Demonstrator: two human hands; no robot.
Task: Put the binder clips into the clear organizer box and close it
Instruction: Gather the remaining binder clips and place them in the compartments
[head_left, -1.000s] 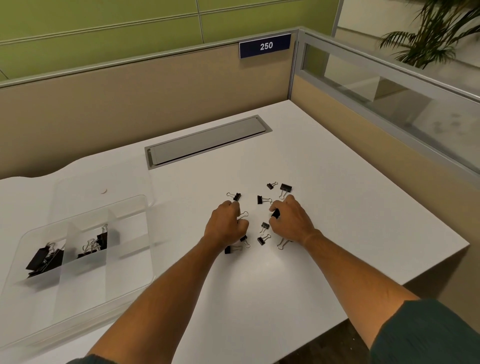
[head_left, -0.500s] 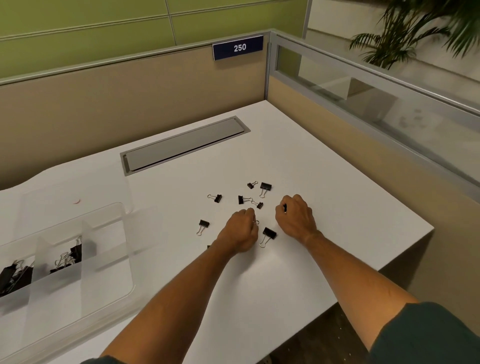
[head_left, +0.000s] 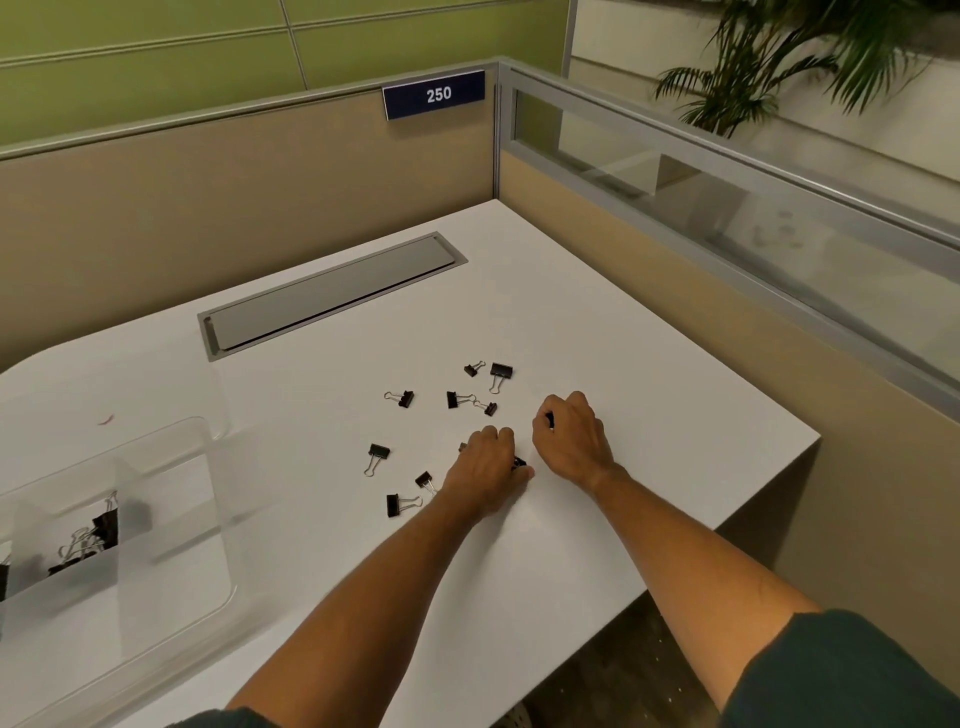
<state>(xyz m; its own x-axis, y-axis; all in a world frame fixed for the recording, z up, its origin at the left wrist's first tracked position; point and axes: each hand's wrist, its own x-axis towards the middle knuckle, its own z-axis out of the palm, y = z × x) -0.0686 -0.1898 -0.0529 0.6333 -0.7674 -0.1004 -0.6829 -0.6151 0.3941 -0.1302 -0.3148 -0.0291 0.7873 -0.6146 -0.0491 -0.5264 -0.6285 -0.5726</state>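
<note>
Black binder clips scattered across the white counter, ahead and to the left of both hands. Left hand curled down over one clip at its fingertips, another peeking out beside its knuckles. Right hand closed around a dark clip, just beside the left. Clear organizer box well off to the left, lid open, several clips already inside; left hand nearer, likely the carrier.
</note>
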